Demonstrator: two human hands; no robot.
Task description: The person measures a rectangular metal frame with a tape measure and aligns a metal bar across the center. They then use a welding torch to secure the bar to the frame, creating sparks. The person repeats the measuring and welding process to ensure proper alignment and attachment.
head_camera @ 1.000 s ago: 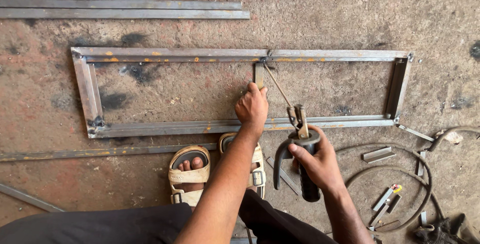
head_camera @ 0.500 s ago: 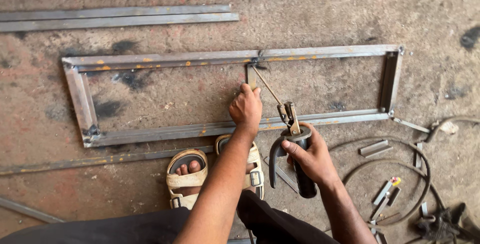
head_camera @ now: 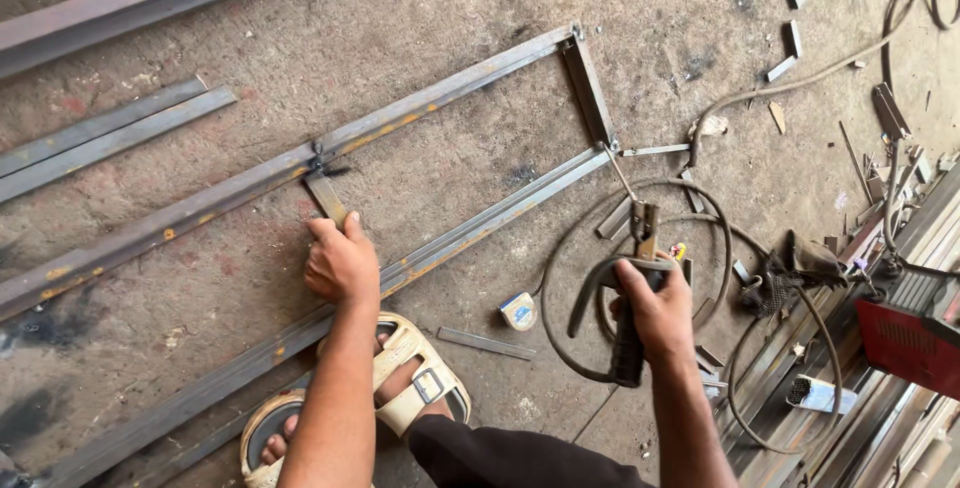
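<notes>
Both hands as before: left hand on crossbar, right hand off-frame now

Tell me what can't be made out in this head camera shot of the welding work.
- Crosspiece: its near end is covered by the left hand.
- Metal frame: its left end runs past the picture's edge.
- Electrode holder: the grip is hidden inside the right hand.
- Red machine: cut off at the right edge.

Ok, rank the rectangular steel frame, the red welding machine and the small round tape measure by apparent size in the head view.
1. Rectangular steel frame
2. Red welding machine, partly cut off at the edge
3. Small round tape measure
</notes>
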